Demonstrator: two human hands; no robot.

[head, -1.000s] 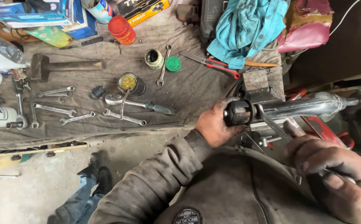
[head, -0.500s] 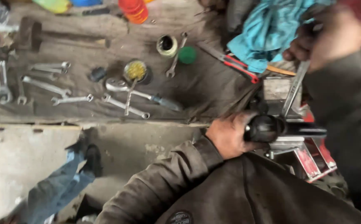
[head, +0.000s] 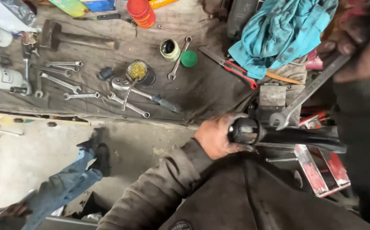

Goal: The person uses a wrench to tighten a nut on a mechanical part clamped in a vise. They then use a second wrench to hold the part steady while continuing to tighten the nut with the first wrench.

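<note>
Looking down, I see a grey cloth (head: 219, 91) spread over the bench, crowded with tools: a row of small spanners (head: 61, 81) at nine o'clock from the middle, a hammer (head: 72, 38) at ten o'clock, an orange cup (head: 141, 12) at eleven o'clock, and a ratchet handle (head: 144, 94) lying just beside a tin of yellowish grease (head: 139, 71). A green cap (head: 189, 58) and a red-handled knife (head: 229, 67) sit nearer the centre, with a crumpled blue rag (head: 278, 32) at one o'clock. Someone else's leg in jeans (head: 61, 187) stands on the floor at seven o'clock. My left hand (head: 217, 136), sleeve coming up from six o'clock, is clenched round the rounded end of a dark metal shaft (head: 295, 138) that runs off toward three o'clock, with a grey block (head: 272, 96) just behind it. My right hand (head: 355, 47), up at two o'clock and partly blurred, is gripping a long spanner (head: 308, 91) by its handle; the spanner slopes down toward eight o'clock, and its ring end rests against the shaft close to my left fingers.
</note>
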